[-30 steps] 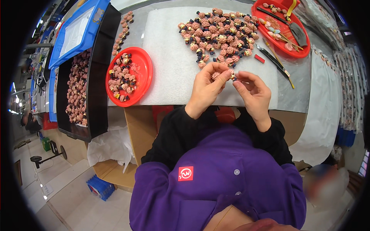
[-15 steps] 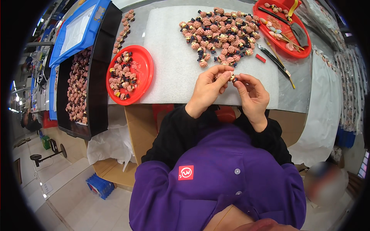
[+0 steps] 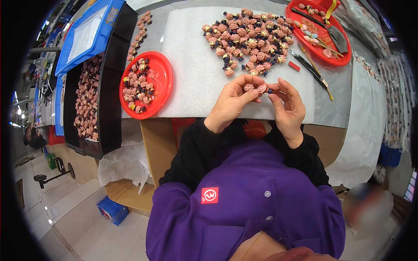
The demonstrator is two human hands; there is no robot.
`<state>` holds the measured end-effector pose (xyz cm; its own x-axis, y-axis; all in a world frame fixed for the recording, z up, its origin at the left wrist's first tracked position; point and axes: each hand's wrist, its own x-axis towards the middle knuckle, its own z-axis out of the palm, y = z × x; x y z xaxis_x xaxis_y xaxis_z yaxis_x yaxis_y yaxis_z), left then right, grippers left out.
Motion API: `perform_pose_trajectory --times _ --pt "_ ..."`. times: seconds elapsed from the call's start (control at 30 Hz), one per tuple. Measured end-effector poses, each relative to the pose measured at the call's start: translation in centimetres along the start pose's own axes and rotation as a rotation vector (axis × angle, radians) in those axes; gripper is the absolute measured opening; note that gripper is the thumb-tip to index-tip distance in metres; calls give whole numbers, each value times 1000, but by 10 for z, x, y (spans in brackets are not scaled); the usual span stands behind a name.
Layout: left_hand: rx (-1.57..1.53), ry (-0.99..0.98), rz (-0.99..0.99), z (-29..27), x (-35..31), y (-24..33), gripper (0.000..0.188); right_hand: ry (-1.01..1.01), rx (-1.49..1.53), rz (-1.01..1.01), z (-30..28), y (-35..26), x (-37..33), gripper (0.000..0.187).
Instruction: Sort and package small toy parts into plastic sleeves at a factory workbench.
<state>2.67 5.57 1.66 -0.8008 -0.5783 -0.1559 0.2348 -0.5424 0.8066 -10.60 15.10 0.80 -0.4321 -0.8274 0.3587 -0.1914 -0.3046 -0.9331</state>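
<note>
My left hand point(image 3: 230, 102) pinches a small figurine point(image 3: 261, 88) with pink curly hair between thumb and fingers, just above the near edge of the white foam sheet point(image 3: 187, 69). The figurine lies sideways, its dark blue end toward the right. At that end my right hand point(image 3: 289, 111) closes its thumb and fingertips on it, the other fingers curled. Beyond the hands spreads a pile of similar figurines point(image 3: 252, 39), pink on top with dark blue bodies.
At left a red plate point(image 3: 164, 85) holds several figurines, beside a black crate point(image 3: 111, 108) full of them and a blue bin point(image 3: 82, 35). A red tray point(image 3: 346, 39) with tools stands far right. Nearby lie a black-handled tool point(image 3: 310, 68), a thin brush point(image 3: 320, 76) and a red block point(image 3: 294, 66).
The figurine has turned between my fingers, so more of its pink hair shows and its dark end points right. Both hands have shifted only slightly.
</note>
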Motion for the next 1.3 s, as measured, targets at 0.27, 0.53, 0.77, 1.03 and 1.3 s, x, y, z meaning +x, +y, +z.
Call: perform_pose_trajectory --times 0.27,0.53,0.77,1.03,1.3 --pt "103 34 41 3 0 0 33 -346 -247 -33 -23 -16 35 9" --pt "119 76 16 15 6 -5 41 -300 -468 -83 -21 -20 35 23" --pt "77 134 -59 33 9 -9 42 -449 -855 -210 -25 -44 25 36" --pt "207 -31 61 62 15 1 41 -167 -1026 -445 -137 -83 90 36" --pt "400 -65 83 68 26 -15 23 -130 -1297 21 -322 -31 148 35"
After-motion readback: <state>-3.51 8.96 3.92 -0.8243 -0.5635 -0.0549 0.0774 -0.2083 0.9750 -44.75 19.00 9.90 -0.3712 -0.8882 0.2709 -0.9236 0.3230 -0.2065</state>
